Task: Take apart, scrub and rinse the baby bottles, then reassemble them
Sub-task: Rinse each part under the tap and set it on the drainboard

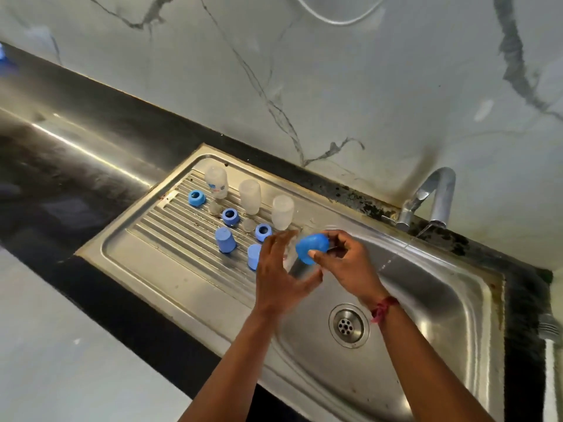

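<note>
Over the sink, at the edge nearest the draining board, the person has both hands up together. The right hand pinches a blue cap between thumb and curled fingers, its rounded end turned toward the other hand. The left hand is just beside it, fingers spread and nearly straight, thumb reaching out under the cap; it grips nothing that I can make out, though there is a pale, clear smear between its fingertips and the cap, too blurred to name. A red thread is tied round the right wrist. On the ribbed part of the board the rest of the parts are laid out in slanting rows. At the back three clear bottles stand mouth down, a little apart from one another. In front of them sit three blue rings, openings up, with two small clear teats standing between the bottles and the rings. Nearer to me are two more blue caps, upside down on their open ends; the right one is partly hidden behind the left hand. The tap arches over the far corner of the basin, and the drain lies in the bowl just beside the right wrist. Black counter runs along the wall and round the sink.
</note>
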{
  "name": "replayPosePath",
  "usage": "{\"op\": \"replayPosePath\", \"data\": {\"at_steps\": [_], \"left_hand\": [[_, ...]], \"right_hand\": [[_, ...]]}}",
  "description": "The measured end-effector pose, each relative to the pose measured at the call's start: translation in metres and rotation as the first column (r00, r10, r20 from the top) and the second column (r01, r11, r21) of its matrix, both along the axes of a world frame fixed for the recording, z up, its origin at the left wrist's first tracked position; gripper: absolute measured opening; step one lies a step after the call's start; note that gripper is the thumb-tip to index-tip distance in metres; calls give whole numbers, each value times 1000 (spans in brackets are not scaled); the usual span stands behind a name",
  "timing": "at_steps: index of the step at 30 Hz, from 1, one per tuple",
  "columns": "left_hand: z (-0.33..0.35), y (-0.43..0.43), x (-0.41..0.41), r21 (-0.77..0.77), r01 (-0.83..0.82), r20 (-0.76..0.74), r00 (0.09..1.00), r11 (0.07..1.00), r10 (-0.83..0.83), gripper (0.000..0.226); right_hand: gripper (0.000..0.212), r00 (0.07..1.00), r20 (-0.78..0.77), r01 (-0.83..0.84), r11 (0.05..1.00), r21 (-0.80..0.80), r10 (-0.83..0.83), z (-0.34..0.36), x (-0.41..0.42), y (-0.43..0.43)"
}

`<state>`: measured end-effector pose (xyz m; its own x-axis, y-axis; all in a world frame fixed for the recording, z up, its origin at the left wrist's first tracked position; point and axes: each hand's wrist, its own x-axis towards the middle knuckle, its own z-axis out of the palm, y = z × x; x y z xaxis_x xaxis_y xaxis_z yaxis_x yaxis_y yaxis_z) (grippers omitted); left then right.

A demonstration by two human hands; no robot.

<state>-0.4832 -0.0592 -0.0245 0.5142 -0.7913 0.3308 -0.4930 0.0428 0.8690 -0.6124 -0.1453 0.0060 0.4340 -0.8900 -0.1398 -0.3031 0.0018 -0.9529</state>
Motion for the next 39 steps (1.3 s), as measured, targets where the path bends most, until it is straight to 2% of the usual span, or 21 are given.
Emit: {"op": "replayPosePath", "data": {"at_steps": [2,6,10,13,15,20,26,39], "left_hand": [[10,5,17,-83,-37,4,999,996,38,58],[20,14,61,-170,-217,-233,957,961,175,44],[13,26,123,-56,-386,-455,831,921,320,49],[8,34,170,41,-380,-656,687,924,311,64],[6,39,200,61,-376,-719,625,924,302,62],[-1,42,254,128,-371,-762,557,920,331,61],[-10,33,292,169,-359,-763,542,918,352,62],[-21,17,324,187,-321,-770,540,928,341,65]], "right_hand": [[37,999,40,-10,1000,-13,11,8,24,0],[39,999,15,-40,996,-78,41,23,78,4],[43,995,-76,-85,979,-184,72,26,131,7],[47,982,-143,-149,964,-220,119,23,174,10],[50,970,-196,-190,947,-261,141,18,205,10],[48,927,-342,-271,907,-323,155,-1,269,12],[48,863,-473,-329,908,-260,177,-33,320,21],[49,798,-589,-322,916,-241,125,-63,369,33]]}}
